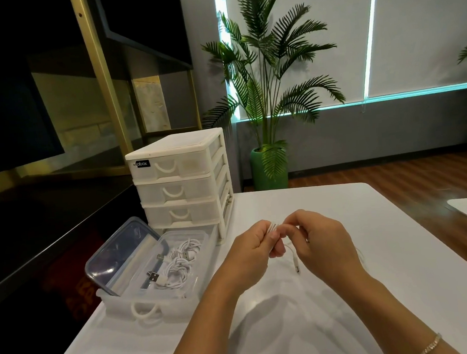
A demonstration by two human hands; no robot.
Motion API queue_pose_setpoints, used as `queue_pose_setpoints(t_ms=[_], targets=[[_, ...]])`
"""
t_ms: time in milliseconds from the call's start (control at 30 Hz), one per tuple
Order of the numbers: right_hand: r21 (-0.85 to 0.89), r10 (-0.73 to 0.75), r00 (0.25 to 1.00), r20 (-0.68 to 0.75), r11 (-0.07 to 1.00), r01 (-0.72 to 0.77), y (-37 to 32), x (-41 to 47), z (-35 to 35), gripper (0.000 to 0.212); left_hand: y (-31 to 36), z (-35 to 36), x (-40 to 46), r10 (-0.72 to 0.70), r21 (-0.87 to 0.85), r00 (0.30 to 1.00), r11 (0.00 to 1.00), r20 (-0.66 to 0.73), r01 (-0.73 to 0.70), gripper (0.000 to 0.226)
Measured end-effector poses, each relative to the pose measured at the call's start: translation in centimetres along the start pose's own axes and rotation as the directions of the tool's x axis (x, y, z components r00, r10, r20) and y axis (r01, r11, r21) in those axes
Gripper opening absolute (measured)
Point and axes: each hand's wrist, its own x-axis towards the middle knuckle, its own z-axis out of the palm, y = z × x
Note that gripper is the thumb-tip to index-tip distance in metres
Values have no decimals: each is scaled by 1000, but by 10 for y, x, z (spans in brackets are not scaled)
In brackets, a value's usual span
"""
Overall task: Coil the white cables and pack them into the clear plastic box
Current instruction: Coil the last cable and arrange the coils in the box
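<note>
Both forearms are extended forward, and the 2 hands are held together above the table. The left hand point(251, 244) is curled, thumb uppermost. The right hand point(321, 241) seems pinched at its fingertips; a bracelet is worn on that wrist.

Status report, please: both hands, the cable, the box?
Left hand and right hand both grip one white cable above the table, plug end hanging. Clear plastic box open, coiled cables inside. Path to box unobstructed.
</note>
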Motion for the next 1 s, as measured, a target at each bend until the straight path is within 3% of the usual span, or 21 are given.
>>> queue_pose_setpoints(t_ms=[600, 867, 1000], targets=[[97, 60, 998, -7, 994, -59, 4, 2, 2, 19, 2, -2, -4, -84, -231, 987, 966, 140, 115, 31], [175, 17, 1000, -8, 985, -15, 2, 2, 1, 15, 5, -3, -5, -125, -300, 987, 942, 98, 149, 35], [216, 18, 1000, 5, 976, -18, 4, 2, 1, 18, 6, -7, -5, -136, -476, 988, 866, 73, 154, 35]])
